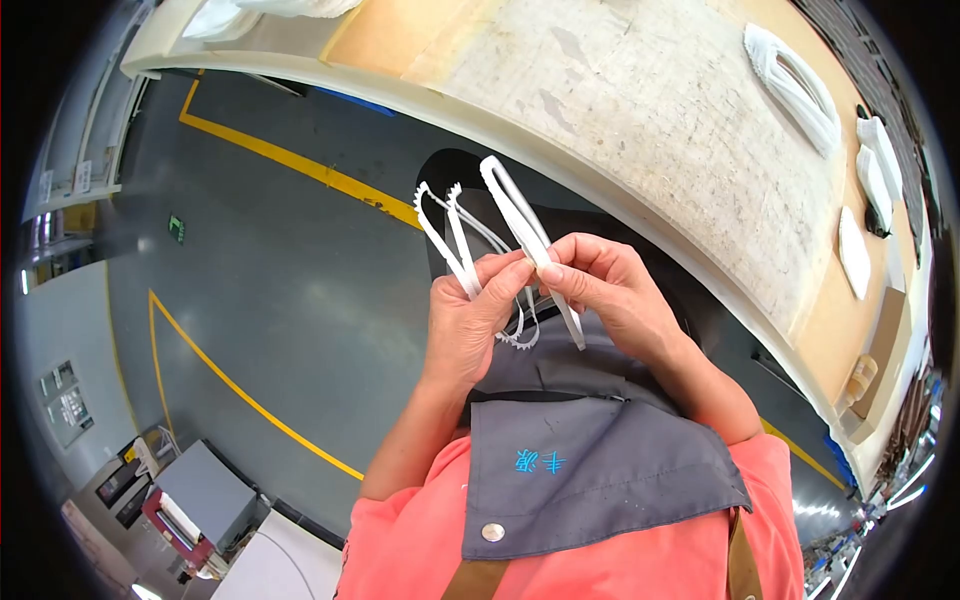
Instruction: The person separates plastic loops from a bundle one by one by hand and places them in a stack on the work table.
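At the frame's centre, the closed left hand [466, 318] held white toothed loops [460, 240] and, with the pinched right hand [612, 288], a folded white strip [522, 209], handling seemingly unfinished, while a white bundle [773, 80] lay untouched on the upper-right table [640, 100].

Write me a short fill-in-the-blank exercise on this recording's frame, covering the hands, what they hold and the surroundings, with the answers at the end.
1. The strips held in the hands are ____ in colour.
2. Two toothed loops stick out from the grip of the ____ hand.
3. The lines on the floor are ____.
4. The lettering on the apron is ____.

Missing words: white; left; yellow; blue.
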`<state>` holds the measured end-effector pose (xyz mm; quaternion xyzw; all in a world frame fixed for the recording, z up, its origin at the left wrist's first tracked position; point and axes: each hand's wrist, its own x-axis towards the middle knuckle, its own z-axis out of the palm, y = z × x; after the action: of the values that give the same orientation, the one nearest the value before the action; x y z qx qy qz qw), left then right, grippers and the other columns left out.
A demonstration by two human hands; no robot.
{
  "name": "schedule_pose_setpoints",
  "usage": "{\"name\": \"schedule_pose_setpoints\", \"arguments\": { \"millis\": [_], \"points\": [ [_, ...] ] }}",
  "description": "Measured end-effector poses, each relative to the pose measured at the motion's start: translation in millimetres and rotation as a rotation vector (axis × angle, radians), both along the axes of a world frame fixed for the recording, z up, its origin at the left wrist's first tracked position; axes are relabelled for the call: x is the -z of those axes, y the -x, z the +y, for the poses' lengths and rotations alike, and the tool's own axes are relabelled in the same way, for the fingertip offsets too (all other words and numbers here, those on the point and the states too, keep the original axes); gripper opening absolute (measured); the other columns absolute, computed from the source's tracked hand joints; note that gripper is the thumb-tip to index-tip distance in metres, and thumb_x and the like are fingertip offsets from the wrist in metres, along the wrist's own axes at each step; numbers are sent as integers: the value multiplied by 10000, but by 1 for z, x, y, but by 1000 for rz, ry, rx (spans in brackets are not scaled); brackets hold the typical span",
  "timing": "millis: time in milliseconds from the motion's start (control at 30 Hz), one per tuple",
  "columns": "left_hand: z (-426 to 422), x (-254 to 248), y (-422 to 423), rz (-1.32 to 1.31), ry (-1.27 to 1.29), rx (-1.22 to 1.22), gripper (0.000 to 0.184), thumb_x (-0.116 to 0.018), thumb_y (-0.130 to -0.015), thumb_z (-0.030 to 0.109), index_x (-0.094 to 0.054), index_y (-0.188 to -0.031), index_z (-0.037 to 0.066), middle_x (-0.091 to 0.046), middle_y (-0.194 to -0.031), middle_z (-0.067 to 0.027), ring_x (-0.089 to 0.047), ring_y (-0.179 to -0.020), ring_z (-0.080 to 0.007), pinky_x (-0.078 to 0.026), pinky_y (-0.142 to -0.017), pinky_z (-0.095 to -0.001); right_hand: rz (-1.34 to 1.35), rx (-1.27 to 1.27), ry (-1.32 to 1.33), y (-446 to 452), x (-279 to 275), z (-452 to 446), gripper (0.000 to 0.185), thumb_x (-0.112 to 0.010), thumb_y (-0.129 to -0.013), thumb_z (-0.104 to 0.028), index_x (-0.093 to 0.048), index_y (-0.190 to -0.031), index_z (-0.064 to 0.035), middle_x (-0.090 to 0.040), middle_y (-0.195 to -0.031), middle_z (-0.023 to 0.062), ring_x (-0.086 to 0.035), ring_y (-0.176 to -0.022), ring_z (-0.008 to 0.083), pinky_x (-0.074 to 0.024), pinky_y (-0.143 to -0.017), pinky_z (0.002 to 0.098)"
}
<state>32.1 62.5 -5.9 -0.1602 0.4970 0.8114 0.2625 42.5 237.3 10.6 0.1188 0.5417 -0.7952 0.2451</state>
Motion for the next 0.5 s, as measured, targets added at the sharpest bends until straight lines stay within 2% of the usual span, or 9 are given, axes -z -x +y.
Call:
{"name": "schedule_pose_setpoints", "arguments": {
  "millis": [67,233,300,333,400,467,500],
  "points": [
    [-3,-1,1,5,24,23,203,-668,-854,109,-682,-1013,-17,-624,-763,11,-413,-545,-3,-289,-471,-166,-11,6,-2,0,-1,-1,194,-637,-902,-226,-609,-904,-34,-565,-772,-42,-473,-697,15,-384,-600,184],
    [0,0,0,118,91,9,187,-663,-855,99,-681,-997,-22,-647,-826,-19,-550,-716,-58,-408,-647,-179,49,9,-128,-3,7,-5,181,-642,-899,-213,-612,-905,-35,-562,-763,-48,-478,-666,12,-380,-564,183],
    [3,0,-1,136,107,-27,175,-647,-856,90,-667,-982,-30,-596,-769,5,-480,-658,-42,-348,-595,-182,118,19,-227,-5,11,-7,172,-636,-902,-203,-608,-907,-33,-561,-758,-49,-479,-649,13,-379,-549,181],
    [8,-1,-2,138,118,-59,165,-633,-857,84,-656,-969,-36,-540,-698,39,-390,-565,-14,-272,-505,-180,164,30,-285,-7,12,-9,166,-631,-905,-196,-604,-909,-32,-560,-754,-49,-480,-641,14,-380,-543,181],
    [10,-1,-1,108,126,-123,145,-615,-857,80,-635,-943,-35,-472,-619,72,-293,-469,12,-196,-415,-180,227,124,-345,-8,12,-8,150,-619,-912,-180,-594,-915,-32,-562,-756,-46,-482,-640,16,-385,-542,182],
    [5,3,3,47,122,-193,123,-608,-858,84,-614,-919,-22,-449,-600,70,-279,-462,6,-193,-412,-183,266,284,-350,-4,9,1,131,-606,-918,-163,-580,-925,-34,-567,-767,-38,-485,-657,16,-395,-552,184],
    [0,5,5,62,113,-184,133,-570,-879,124,-580,-918,-3,-432,-590,45,-283,-454,-8,-205,-403,-178,229,297,-245,1,-2,9,118,-587,-928,-155,-563,-937,-40,-582,-801,-25,-485,-688,17,-410,-573,191]
  ]
}}
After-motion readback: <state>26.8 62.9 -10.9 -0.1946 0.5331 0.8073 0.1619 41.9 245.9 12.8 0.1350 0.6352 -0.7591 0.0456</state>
